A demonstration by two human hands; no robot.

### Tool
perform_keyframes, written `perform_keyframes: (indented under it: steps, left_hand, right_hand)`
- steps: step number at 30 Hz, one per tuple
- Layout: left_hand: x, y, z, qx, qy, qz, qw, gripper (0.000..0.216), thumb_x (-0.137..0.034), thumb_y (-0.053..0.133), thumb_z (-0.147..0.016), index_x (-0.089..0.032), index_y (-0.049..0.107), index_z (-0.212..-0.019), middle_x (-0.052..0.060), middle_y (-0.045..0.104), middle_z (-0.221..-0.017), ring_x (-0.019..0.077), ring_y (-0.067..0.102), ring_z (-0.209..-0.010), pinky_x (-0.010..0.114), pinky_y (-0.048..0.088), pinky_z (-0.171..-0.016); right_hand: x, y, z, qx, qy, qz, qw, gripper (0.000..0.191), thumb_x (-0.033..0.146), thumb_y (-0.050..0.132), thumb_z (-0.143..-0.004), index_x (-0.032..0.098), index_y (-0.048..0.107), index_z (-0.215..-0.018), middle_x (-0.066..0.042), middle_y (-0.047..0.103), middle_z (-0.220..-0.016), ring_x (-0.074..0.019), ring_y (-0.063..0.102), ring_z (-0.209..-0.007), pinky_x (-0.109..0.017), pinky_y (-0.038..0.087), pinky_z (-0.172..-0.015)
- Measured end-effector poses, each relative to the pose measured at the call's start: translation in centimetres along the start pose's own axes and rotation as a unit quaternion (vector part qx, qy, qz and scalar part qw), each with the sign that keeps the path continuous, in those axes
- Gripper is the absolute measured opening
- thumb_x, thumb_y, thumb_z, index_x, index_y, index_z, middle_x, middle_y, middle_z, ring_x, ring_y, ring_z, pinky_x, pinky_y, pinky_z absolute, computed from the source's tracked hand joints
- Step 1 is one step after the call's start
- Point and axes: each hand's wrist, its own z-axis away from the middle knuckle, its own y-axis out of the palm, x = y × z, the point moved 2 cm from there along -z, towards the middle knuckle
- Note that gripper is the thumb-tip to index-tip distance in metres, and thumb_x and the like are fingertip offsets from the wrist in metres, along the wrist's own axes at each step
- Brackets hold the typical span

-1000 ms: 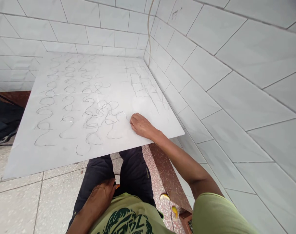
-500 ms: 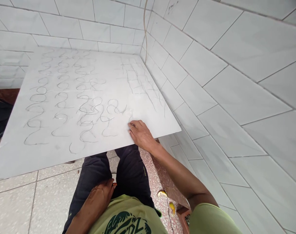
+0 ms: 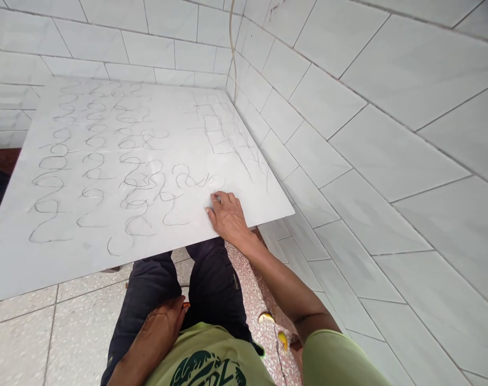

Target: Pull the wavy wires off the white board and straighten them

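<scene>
A white tabletop (image 3: 179, 120) carries thin, dark S-shaped lines (image 3: 135, 184) in rough columns from its left side to past the middle, overlapping in places. A looser grid of lines (image 3: 220, 128) runs along the right edge. A right hand (image 3: 228, 217) rests by the near edge, towards the near right corner.

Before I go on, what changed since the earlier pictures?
The right hand has moved toward the near edge of the white sheet and turned more forward, thumb apart from fingers; more of a faint curve shows. Whether the hand holds anything is unclear. The left hand stays at the lap.
</scene>
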Motion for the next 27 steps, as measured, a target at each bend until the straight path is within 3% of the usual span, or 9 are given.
perform_keyframes:
  steps: [6,13,21,27]
  left_hand:
    - [-0.5,-0.7,-0.3,0.016,0.003,-0.008,1.000,0.040,-0.030,0.036,-0.109,-0.019,0.066,-0.133,0.016,0.075,-0.126,0.0277,0.073,-0.115,0.040,0.053,-0.101]
    - [-0.9,-0.7,-0.9,0.016,0.030,-0.028,0.999,0.040,-0.030,0.039,-0.108,-0.018,0.067,-0.135,0.018,0.074,-0.129,0.0308,0.073,-0.118,0.043,0.053,-0.103]
    - [-1.1,-0.7,-0.9,-0.010,0.044,-0.013,0.999,0.040,-0.032,0.041,-0.107,-0.020,0.067,-0.135,0.017,0.077,-0.123,0.0296,0.075,-0.113,0.039,0.054,-0.102]
    - [-1.0,-0.5,-1.0,-0.008,0.047,-0.028,0.998,0.042,-0.032,0.041,-0.106,-0.017,0.067,-0.135,0.020,0.074,-0.129,0.0317,0.073,-0.116,0.043,0.053,-0.103]
  right_hand:
    - [1.0,-1.4,3.9,0.004,0.026,0.024,0.999,0.050,0.037,0.042,-0.109,0.006,0.057,-0.145,-0.024,0.058,-0.140,-0.0378,0.049,-0.118,-0.055,0.046,-0.099]
    - [1.2,-1.8,8.2,-0.004,0.006,0.023,1.000,0.049,0.034,0.049,-0.108,0.008,0.054,-0.148,-0.021,0.058,-0.142,-0.0353,0.050,-0.125,-0.052,0.045,-0.107]
    - [-0.7,-0.1,10.3,-0.074,-0.071,0.044,0.994,0.042,0.010,0.054,-0.101,0.016,0.061,-0.142,-0.017,0.068,-0.132,-0.0307,0.057,-0.120,-0.050,0.046,-0.103]
    - [-1.8,0.4,10.7,-0.139,-0.141,0.031,0.980,0.036,0.008,0.059,-0.099,0.016,0.066,-0.133,-0.014,0.073,-0.121,-0.0277,0.063,-0.114,-0.046,0.048,-0.098]
